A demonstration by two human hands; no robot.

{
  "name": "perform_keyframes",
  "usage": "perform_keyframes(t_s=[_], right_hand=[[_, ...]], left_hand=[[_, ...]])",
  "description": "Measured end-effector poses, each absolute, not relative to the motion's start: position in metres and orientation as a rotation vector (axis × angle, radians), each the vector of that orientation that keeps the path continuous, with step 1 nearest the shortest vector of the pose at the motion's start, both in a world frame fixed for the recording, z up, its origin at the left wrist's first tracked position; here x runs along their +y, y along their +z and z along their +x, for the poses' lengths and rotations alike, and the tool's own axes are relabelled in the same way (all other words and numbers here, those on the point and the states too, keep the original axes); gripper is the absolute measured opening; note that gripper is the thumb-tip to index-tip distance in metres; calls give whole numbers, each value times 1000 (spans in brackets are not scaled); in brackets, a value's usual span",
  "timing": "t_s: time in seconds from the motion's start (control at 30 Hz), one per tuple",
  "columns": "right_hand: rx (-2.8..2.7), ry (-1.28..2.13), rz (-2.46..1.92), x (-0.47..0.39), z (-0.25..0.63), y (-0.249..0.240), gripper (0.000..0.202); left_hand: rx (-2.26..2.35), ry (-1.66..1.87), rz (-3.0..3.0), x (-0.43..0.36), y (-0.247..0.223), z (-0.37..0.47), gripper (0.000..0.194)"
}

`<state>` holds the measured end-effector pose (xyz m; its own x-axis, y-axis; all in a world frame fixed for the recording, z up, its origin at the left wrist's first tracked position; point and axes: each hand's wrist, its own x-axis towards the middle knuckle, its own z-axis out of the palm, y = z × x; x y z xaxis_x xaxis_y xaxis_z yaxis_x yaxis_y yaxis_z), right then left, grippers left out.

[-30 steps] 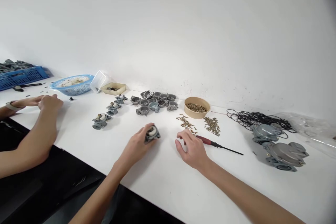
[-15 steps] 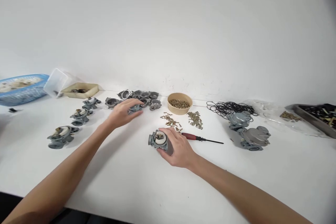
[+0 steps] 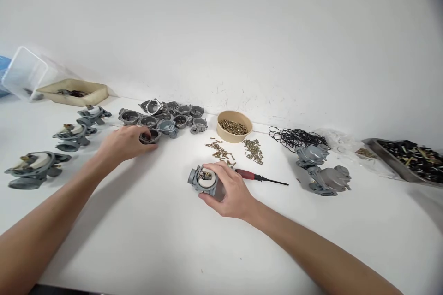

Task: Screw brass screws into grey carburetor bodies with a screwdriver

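My right hand point(image 3: 230, 190) is wrapped round a grey carburetor body point(image 3: 205, 179), its white float facing up, low over or on the white table. My left hand point(image 3: 124, 142) has its thumb and fingers round a grey float bowl point(image 3: 150, 136), at the near edge of a cluster of similar float bowls point(image 3: 183, 109). The bowl's left side is hidden by the fingers. Just beyond my right hand lies a screwdriver point(image 3: 247, 174) with a red and black handle. Loose brass screws point(image 3: 254, 151) are spread near it.
A round tan tub point(image 3: 220, 129) holds many screws. At left stand several carburetor bodies point(image 3: 34, 163), a cream tray point(image 3: 98, 97) and a clear plastic box point(image 3: 26, 71). To the right are black rubber rings point(image 3: 301, 139), assembled carburetors point(image 3: 330, 177) and a metal tray point(image 3: 391, 159) of dark parts.
My left hand has moved from above the float bowls down and left, closing round the nearest one. My right hand keeps the carburetor body. The view has shifted slightly.
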<state>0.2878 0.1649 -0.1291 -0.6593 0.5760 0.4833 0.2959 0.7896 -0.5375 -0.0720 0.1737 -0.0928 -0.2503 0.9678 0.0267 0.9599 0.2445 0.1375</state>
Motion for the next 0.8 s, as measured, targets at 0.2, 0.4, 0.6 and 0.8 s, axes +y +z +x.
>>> perform_keyframes(t_s=[0.2,0.4,0.6,0.8], right_hand=[[-2099,325,-511,164,290,-124,53],[-2036,299,-487,155,286,-113,45],[-2090,321,-382,139,283,-95,60],[-2030,416,-288,121,278,-80,60]], left_hand=[[2204,818,2168,157,-75,-35,30],[1380,1442,2572,132,-79,26,26],[897,1591,3140,103,-76,62,15],[765,1760,3239,95,-70,68,23]])
